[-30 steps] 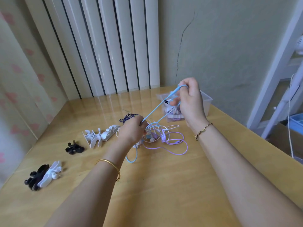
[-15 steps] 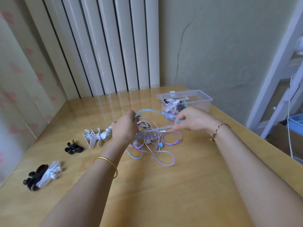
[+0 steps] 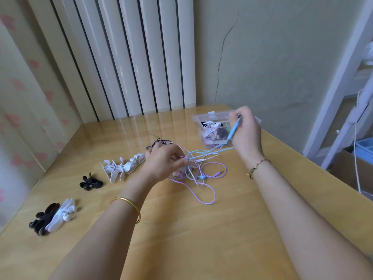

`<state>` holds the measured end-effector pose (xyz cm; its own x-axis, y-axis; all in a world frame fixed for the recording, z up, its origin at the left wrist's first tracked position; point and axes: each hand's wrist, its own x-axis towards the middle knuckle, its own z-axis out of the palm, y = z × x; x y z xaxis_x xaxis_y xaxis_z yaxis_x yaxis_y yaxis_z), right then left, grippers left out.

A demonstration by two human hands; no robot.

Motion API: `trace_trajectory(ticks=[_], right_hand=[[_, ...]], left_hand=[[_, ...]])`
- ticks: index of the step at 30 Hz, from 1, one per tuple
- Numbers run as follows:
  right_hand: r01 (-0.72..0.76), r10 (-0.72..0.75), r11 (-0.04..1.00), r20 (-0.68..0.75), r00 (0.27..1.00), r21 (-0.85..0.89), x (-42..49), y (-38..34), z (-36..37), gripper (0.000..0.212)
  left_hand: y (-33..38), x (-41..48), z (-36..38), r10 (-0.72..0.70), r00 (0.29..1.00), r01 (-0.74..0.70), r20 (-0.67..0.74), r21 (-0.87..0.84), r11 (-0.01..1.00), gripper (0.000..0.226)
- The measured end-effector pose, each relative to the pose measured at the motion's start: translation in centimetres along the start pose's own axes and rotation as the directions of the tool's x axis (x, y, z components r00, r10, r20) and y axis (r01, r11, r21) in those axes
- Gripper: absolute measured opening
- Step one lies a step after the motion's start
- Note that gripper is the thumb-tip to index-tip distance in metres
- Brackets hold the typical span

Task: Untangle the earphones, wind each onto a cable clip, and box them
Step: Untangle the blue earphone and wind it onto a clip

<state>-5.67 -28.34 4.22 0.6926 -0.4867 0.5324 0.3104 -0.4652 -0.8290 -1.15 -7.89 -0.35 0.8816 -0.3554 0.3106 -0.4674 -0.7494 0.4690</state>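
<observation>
A tangle of earphones point(image 3: 198, 170) in blue, purple and white lies at the middle of the wooden table point(image 3: 201, 239). My left hand point(image 3: 164, 162) pinches the cords at the knot's left side. My right hand point(image 3: 245, 134) is raised to the right and grips the blue earphone cable point(image 3: 233, 131), which runs taut down to the knot. Behind that hand stands a clear plastic box point(image 3: 203, 120) holding wound earphones. White cable clips point(image 3: 121, 166) and black cable clips point(image 3: 90, 182) lie to the left.
A black and a white clip point(image 3: 53, 218) lie together near the table's left front. A dark braided cord point(image 3: 158, 142) pokes out behind my left hand. White vertical panels and a cracked wall back the table; a shelf frame point(image 3: 343, 81) stands right.
My right hand has lifted up and to the right with the blue cable, pulling it taut. My left hand has stayed on the knot.
</observation>
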Motion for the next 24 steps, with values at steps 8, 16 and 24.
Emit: trace_trajectory(ticks=[8, 16, 24], right_hand=[[0.088, 0.200, 0.627, 0.269, 0.942, -0.774, 0.5, 1.0, -0.5, 0.020], [0.029, 0.510, 0.675, 0.495, 0.703, -0.737, 0.1, 1.4, -3.4, 0.039], [0.220, 0.535, 0.370, 0.401, 0.744, -0.902, 0.0, 0.1, -2.9, 0.033]], left_hand=[[-0.3, -0.1, -0.6, 0.026, 0.999, -0.030, 0.026, 0.152, 0.988, 0.016], [1.2, -0.1, -0.5, 0.037, 0.996, -0.019, 0.083, -0.209, 0.978, 0.008], [2.9, 0.1, -0.4, -0.037, 0.998, 0.052, 0.047, -0.398, 0.916, 0.017]])
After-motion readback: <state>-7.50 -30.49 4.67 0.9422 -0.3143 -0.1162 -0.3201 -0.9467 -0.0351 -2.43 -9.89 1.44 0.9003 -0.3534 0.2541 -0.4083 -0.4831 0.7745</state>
